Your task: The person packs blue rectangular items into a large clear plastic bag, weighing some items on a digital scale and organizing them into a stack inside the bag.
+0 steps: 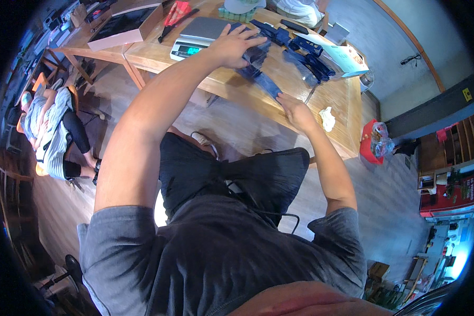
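A long, flat dark-blue item in what looks like a clear plastic sleeve lies slantwise across the front of the wooden table; its exact kind cannot be made out. My left hand rests palm down over its far end, fingers spread. At the near end, by the table's front edge, my right hand has its fingers closed on the tip. Just left of my left hand stands a kitchen scale with a lit green display. To the right lies a pile of similar dark-blue wrapped items.
A crumpled white tissue lies right of my right hand. Behind the pile is a light-coloured printed box. Red-handled scissors or pliers and an open carton sit at left. A red bin stands beyond the table's right end; a person sits at left.
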Demonstrator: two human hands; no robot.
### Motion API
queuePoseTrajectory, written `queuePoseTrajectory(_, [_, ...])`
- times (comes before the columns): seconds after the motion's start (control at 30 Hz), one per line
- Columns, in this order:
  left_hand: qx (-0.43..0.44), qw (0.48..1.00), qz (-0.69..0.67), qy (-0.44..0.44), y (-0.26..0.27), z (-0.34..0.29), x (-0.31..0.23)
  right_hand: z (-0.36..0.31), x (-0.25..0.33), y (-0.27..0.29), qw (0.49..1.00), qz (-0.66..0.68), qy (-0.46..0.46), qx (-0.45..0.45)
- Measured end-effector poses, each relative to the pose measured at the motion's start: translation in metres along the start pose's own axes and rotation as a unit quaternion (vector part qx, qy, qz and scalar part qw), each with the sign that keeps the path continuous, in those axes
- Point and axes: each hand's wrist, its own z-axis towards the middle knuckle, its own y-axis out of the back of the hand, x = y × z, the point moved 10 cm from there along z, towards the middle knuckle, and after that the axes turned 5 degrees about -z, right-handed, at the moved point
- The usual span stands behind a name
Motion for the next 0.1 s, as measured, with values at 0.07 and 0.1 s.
queuePoseTrajectory(0.07, [0.008, 1.000, 0.002, 0.003, -0.001, -0.001, 0.001, -0.002, 0.002, 0.007, 1.000, -0.021, -0.015, -0.003])
queuePoseTrajectory(0.1, [0.011, 1.000, 0.003, 0.004, -0.001, -0.001, 0.000, -0.006, -0.018, 0.007, 0.995, -0.010, -0.094, 0.024])
